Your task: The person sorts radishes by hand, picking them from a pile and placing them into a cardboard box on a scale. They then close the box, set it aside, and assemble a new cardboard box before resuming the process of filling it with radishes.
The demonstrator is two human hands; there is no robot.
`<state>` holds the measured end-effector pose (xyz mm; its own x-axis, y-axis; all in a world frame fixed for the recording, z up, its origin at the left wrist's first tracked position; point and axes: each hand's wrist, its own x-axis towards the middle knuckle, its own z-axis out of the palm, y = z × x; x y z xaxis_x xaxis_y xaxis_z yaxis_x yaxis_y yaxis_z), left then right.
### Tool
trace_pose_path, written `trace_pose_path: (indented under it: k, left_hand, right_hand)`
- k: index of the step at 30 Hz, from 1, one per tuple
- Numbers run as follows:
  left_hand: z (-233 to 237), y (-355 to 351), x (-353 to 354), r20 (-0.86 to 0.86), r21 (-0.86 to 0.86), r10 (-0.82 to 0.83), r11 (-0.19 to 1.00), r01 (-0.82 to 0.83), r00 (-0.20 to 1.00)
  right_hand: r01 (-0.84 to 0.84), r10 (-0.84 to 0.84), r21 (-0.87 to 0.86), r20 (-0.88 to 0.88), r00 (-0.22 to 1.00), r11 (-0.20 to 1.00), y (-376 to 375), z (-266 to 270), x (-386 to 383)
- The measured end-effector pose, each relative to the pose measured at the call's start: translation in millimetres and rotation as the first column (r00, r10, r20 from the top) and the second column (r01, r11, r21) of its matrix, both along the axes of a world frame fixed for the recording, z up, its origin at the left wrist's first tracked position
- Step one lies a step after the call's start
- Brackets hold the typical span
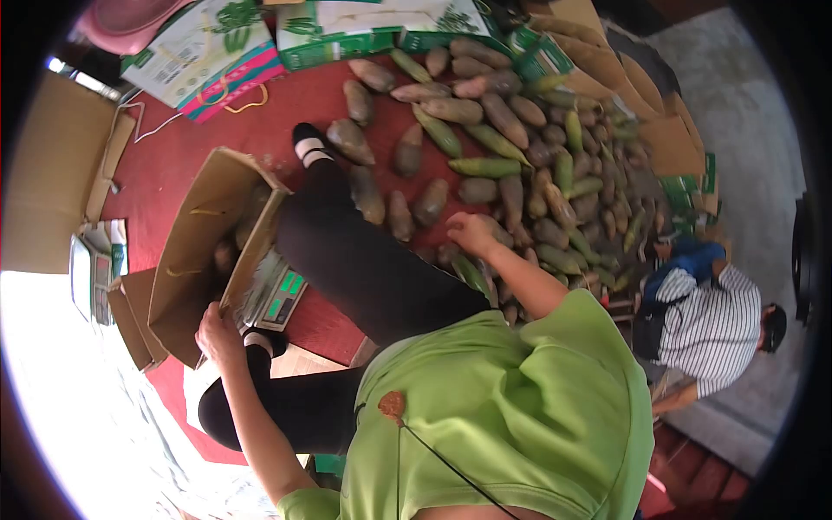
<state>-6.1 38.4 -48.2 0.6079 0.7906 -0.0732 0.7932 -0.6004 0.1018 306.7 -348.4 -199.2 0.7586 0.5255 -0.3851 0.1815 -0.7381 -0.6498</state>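
My left hand [219, 334] is closed on the near edge of an open cardboard box [195, 247], which stands tilted beside a digital scale [279, 299] with green displays. Several tubers [227, 257] show dimly inside the box. Over the near side of a large heap of purplish-brown tubers [507, 121], my right hand [471, 232] hangs with its fingers loosely bent and apart. No tuber shows clearly in it. Green, elongated pieces [485, 166] lie among the heap, on a red floor covering [303, 95].
Printed cartons [338, 35] line the far edge, and a pink stool or basin [130, 22] stands at the upper left. Torn cardboard [589, 52] borders the heap. Another person in a striped shirt [715, 325] is at the right. My legs [364, 260] extend between box and heap.
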Motion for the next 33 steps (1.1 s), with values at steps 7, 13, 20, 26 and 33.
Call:
trace_pose_path:
  k: [7,13,20,26,33]
  left_hand:
    - [0.9,-3.0,0.4,0.109,0.002,-0.035,0.999,0.035,0.993]
    - [-7.6,2.6,-5.7,0.090,-0.015,-0.031,0.999,0.033,0.995]
    - [-11.6,1.6,-9.2,0.114,0.065,-0.033,0.998,0.025,0.993]
    - [-23.9,14.2,-22.4,0.066,0.040,-0.040,0.999,0.037,0.997]
    - [-23.9,12.8,-22.8,0.068,0.085,-0.039,0.996,0.033,0.997]
  right_hand:
    - [-0.104,0.093,-0.051,-0.182,0.979,0.993,-3.3,-20.1,-50.3]
    - [-0.005,0.000,-0.051,-0.105,0.994,0.999,-18.1,-30.2,-34.4]
    - [0.193,-0.196,-0.186,0.005,0.981,0.963,-92.4,-33.2,-19.0]
    - [0.262,-0.284,-0.405,0.006,0.959,0.876,-165.0,-50.6,-37.3]
    - [0.166,-0.389,-0.583,-0.281,0.877,0.795,-172.6,-43.8,-58.4]
